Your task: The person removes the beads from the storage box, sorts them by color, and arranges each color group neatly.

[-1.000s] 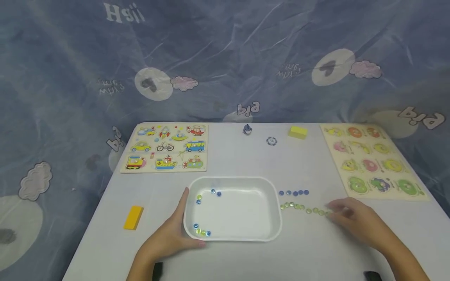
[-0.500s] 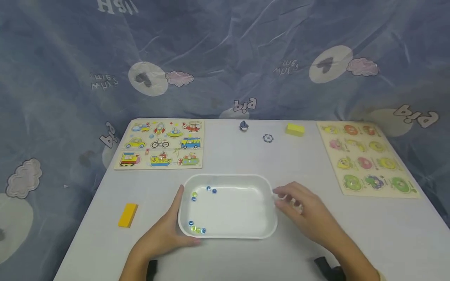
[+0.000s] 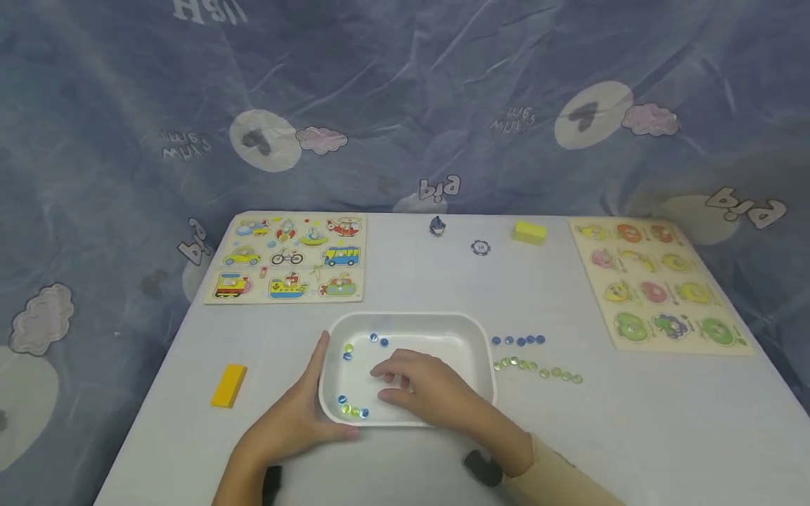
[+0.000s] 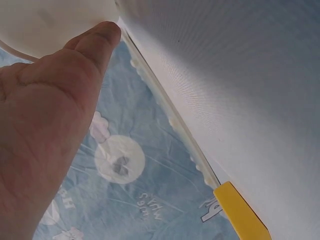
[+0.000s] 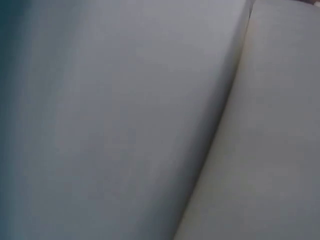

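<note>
My left hand point(image 3: 294, 414) holds the left end of a white rectangular tray point(image 3: 411, 320), fingers along its side and thumb at the front edge. In the left wrist view the hand's fingertips lie against the pale tray wall point(image 4: 55, 20). Several small shiny discs, blue point(image 3: 384, 343) and yellow-green point(image 3: 346, 409), lie along the tray's left part. Over the middle of the tray hovers my right hand point(image 3: 430, 386), fingers bent, with a gap between thumb and forefinger and nothing seen between them. The right wrist view shows only blurred pale surfaces.
Right of the tray run a row of blue discs point(image 3: 522, 341) and a longer row of green discs point(image 3: 545, 373). A vehicle puzzle board point(image 3: 285, 270), fruit puzzle board point(image 3: 658, 281), small figure point(image 3: 437, 225), chip point(image 3: 481, 247), yellow block point(image 3: 529, 232) and orange-yellow block point(image 3: 228, 385) surround it.
My right hand has moved left from the far end of the green row, past the tray's right rim, to over the tray. The left hand stays on the tray.
</note>
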Demonstrator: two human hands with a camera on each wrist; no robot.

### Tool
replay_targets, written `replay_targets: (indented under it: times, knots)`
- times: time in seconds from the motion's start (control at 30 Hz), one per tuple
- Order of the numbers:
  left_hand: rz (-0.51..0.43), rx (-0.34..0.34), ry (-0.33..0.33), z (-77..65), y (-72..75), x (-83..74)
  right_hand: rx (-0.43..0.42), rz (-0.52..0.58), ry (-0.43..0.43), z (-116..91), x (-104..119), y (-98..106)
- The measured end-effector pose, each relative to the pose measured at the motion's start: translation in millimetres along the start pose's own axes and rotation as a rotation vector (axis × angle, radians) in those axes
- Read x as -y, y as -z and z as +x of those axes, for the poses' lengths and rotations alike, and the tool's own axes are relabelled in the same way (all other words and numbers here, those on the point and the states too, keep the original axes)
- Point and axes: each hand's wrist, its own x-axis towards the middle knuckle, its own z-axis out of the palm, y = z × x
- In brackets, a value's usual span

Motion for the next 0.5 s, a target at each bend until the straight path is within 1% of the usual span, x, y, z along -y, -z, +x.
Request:
replay_targets:
  times: [0.1, 0.2, 0.3, 0.5]
  knots:
    - [0.002, -0.002, 0.007, -0.7, 0.7, 0.6, 0.028, -0.008, 0.008, 9.1, 2.5, -7.5]
    - [-0.016, 0.006, -0.002, 0.2, 0.8, 0.8, 0.055, -0.017, 0.011, 15.2, 4.9, -11.3]
    - [-0.014, 0.0, -0.012, 0.4, 1.7, 1.9, 0.083, -0.006, 0.028, 20.7, 6.7, -14.7]
    - [-0.026, -0.009, -0.014, 1.5, 0.8, 2.6, 0.126, 0.007, 0.021, 27.2, 3.0, -19.1]
